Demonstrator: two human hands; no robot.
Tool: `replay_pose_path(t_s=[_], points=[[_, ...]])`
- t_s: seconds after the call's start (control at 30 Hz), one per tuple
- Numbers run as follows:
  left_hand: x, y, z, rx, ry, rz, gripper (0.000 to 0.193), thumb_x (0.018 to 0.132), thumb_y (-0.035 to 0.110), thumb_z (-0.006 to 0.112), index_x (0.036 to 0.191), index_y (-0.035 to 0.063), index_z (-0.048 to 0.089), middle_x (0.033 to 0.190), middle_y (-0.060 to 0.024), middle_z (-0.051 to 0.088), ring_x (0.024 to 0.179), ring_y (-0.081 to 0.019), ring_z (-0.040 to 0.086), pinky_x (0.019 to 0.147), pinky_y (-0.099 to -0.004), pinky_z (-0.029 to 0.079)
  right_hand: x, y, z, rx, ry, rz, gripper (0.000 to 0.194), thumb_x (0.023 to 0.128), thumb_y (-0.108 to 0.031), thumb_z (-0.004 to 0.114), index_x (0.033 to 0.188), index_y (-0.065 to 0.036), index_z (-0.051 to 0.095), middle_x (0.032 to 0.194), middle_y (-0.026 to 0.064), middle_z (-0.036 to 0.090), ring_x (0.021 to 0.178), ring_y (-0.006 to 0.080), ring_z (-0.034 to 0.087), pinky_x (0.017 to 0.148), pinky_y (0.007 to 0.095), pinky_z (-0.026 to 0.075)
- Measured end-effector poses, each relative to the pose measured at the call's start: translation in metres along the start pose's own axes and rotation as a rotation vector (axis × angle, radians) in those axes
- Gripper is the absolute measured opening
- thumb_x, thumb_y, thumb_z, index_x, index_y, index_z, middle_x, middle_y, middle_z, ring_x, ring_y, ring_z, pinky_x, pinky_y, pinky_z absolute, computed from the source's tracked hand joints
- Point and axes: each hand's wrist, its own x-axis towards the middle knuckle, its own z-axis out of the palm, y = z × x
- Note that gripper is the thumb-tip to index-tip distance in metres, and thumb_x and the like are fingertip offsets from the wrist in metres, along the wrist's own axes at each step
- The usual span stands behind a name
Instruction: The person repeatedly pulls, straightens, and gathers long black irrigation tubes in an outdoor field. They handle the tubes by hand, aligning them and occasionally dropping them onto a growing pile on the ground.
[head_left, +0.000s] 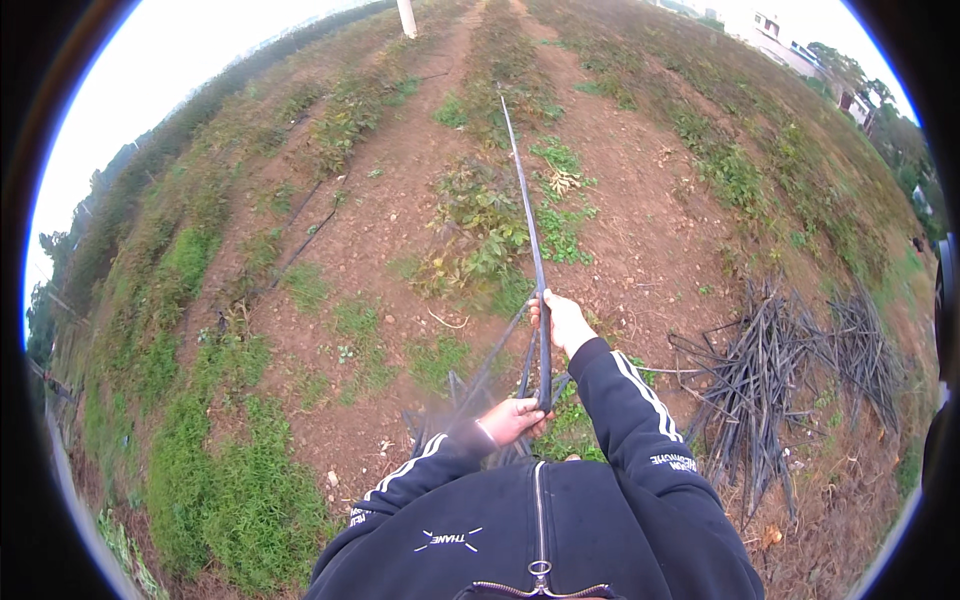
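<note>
A long dark strip of flat drip-irrigation tape (527, 195) stretches from my hands far out along a crop row. Farther from my body, my right hand (564, 319) grips the tape with its fingers wrapped around it. Close to my waist, my left hand (514, 421) is closed on the tape's near part, where it appears to fold back. More dark strands hang around and below the left hand, slanting toward the ground; their lower ends are partly hidden by my sleeve and jacket.
On the right lie two heaps of dark tape, a near pile (757, 382) and a farther pile (866, 352). Leafy plants (480, 225) grow in rows with bare soil paths (637, 180) between. Another dark line (307, 238) lies at left. A pale post (406, 18) stands far off.
</note>
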Motion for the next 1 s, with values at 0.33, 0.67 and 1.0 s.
replay_pose_path(t_s=[0.33,0.67,1.0], points=[[-0.004,-0.080,-0.128,0.796,0.897,-0.266,0.030,0.082,0.025,0.049,0.101,0.0054,0.061,0.096,-0.0178,0.062,0.093,-0.0322,0.058,0.080,-0.0388,0.045,-0.079,0.058,0.023,-0.315,-0.186,0.029,0.015,0.088,-0.012,0.052,0.103,-0.008,0.054,0.097,0.0007,0.061,0.081,0.0090,0.056,0.062,0.0209,0.043],[0.058,0.008,-0.090,-0.262,0.682,0.017,0.021,0.090,0.020,0.048,0.095,0.0000,0.053,0.078,-0.0085,0.059,0.066,-0.0166,0.056,0.062,-0.0302,0.048,-0.127,0.097,0.022,-0.590,-0.384,0.157,0.020,0.085,-0.011,0.057,0.101,0.001,0.058,0.095,0.0065,0.060,0.086,0.0139,0.056,0.081,0.0284,0.046],[0.002,0.042,0.011,-0.019,0.115,-0.023,0.022,0.091,0.013,0.047,0.106,0.0009,0.057,0.080,-0.0017,0.060,0.069,-0.0113,0.057,0.068,-0.0258,0.048,-0.043,0.020,-0.013,0.158,0.006,0.081,0.038,0.094,-0.033,0.035,0.102,0.002,0.048,0.083,0.0143,0.059,0.073,0.0245,0.060,0.066,0.0357,0.052]])
